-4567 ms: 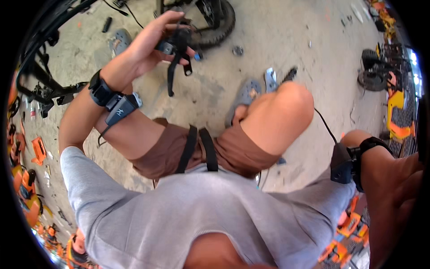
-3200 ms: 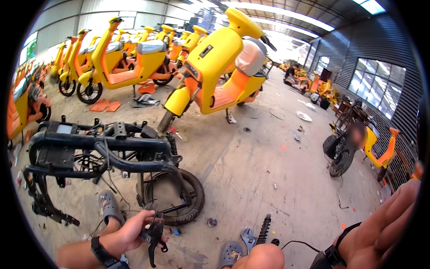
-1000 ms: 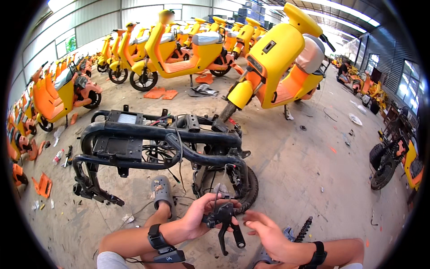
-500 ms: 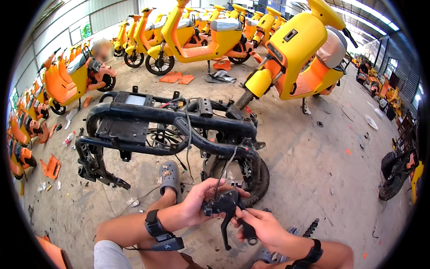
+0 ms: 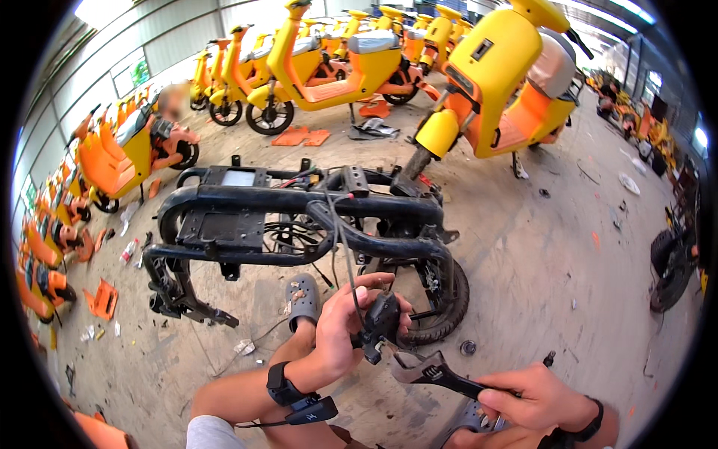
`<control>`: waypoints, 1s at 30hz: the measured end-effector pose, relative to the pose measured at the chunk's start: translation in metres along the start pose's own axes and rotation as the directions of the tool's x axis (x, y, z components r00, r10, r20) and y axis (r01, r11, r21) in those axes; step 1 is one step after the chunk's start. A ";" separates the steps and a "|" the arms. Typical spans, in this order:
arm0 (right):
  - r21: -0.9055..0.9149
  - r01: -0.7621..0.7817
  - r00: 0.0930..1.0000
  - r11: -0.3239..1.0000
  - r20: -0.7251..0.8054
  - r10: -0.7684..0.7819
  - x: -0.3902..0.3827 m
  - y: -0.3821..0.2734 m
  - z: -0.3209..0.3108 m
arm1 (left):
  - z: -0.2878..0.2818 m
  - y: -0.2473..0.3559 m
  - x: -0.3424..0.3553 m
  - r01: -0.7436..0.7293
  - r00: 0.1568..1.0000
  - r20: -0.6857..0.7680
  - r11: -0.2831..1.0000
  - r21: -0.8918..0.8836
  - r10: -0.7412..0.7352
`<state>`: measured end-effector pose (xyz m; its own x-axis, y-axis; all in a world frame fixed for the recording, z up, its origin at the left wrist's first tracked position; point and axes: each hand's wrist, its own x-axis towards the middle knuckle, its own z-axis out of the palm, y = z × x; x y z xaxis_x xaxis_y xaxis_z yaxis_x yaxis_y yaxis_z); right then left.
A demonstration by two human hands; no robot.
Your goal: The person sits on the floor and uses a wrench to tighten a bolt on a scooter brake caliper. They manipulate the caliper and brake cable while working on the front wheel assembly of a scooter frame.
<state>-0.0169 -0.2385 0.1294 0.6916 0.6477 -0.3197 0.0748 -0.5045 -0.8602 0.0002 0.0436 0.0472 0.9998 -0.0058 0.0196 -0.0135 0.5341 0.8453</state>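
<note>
A black brake lever assembly (image 5: pixel 384 314) with a cable (image 5: pixel 345 251) running up from it is gripped in my left hand (image 5: pixel 344 329), fingers curled around its far side. My right hand (image 5: pixel 531 396) is closed on the handle of an adjustable wrench (image 5: pixel 434 372). The wrench's jaws are beside the fitting at the near end of the brake lever assembly; whether they touch it I cannot tell. Beyond my hands lies a stripped black scooter frame (image 5: pixel 299 200) with loose wiring and a wheel (image 5: pixel 455 307) at its right end.
Yellow scooters stand beyond the frame, the closest being a large one (image 5: pixel 493 75) at the far right. Orange panels (image 5: pixel 102 299) and scraps litter the concrete floor. A small round dark part (image 5: pixel 468 347) lies near the wheel. Another person (image 5: pixel 609 93) sits far off at right.
My right hand has moved right and down, away from the lever, bringing the wrench's head into sight. The brake lever assembly has been turned in my left hand. The whole view has shifted slightly.
</note>
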 end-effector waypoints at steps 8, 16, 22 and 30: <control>-0.154 0.058 0.998 0.986 0.004 -0.058 0.010 0.016 -0.013 | 0.014 -0.012 -0.004 0.000 0.997 0.074 0.996 0.094 -0.007; -0.170 0.049 0.997 0.984 0.069 -0.038 0.007 0.012 -0.020 | 0.013 -0.016 -0.006 0.031 0.997 0.070 0.995 0.100 -0.039; -0.077 -0.012 0.996 0.997 0.087 0.019 0.012 0.017 -0.017 | 0.014 -0.018 -0.008 0.013 0.997 0.070 0.988 0.151 -0.024; 0.008 -0.111 0.980 0.994 0.169 0.108 0.016 0.015 -0.019 | 0.005 -0.020 -0.012 0.006 0.989 0.147 0.993 0.117 -0.023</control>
<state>0.0088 -0.2465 0.1195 0.5644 0.6765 -0.4731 -0.0078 -0.5687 -0.8225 -0.0118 0.0289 0.0323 0.9868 -0.1420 0.0782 -0.0093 0.4319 0.9019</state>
